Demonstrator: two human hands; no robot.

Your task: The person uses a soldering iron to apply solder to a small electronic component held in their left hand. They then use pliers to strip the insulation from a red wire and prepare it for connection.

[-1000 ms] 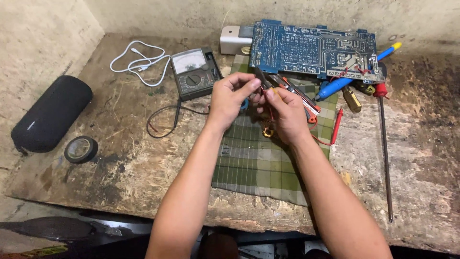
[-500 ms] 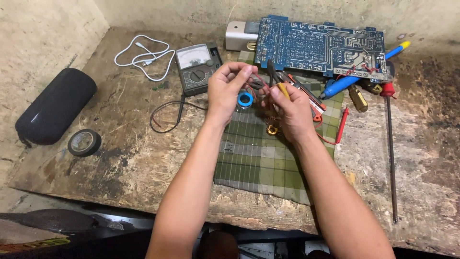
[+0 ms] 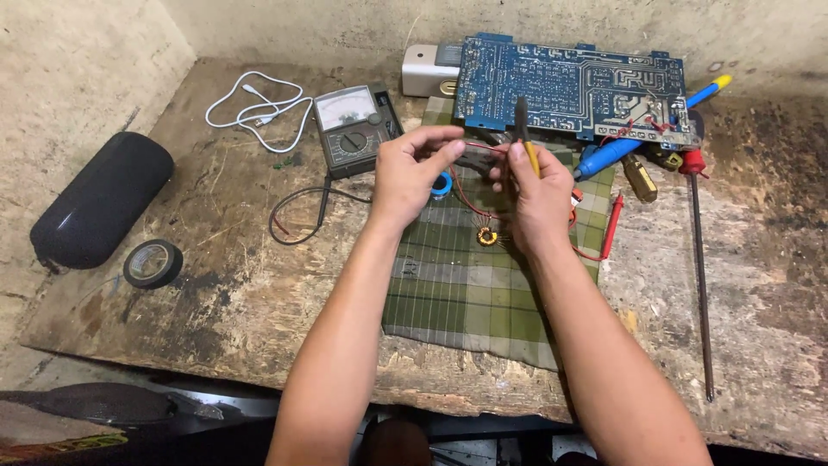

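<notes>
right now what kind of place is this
Likely a home electronics repair bench: a blue circuit board, a meter with a dial and a soldering iron lie on a worn wooden table against a bare wall.

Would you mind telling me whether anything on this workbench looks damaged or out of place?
The wooden bench top is stained and chipped along its front edge. The checked cloth lies askew, and tools pile against the blue circuit board.
</notes>
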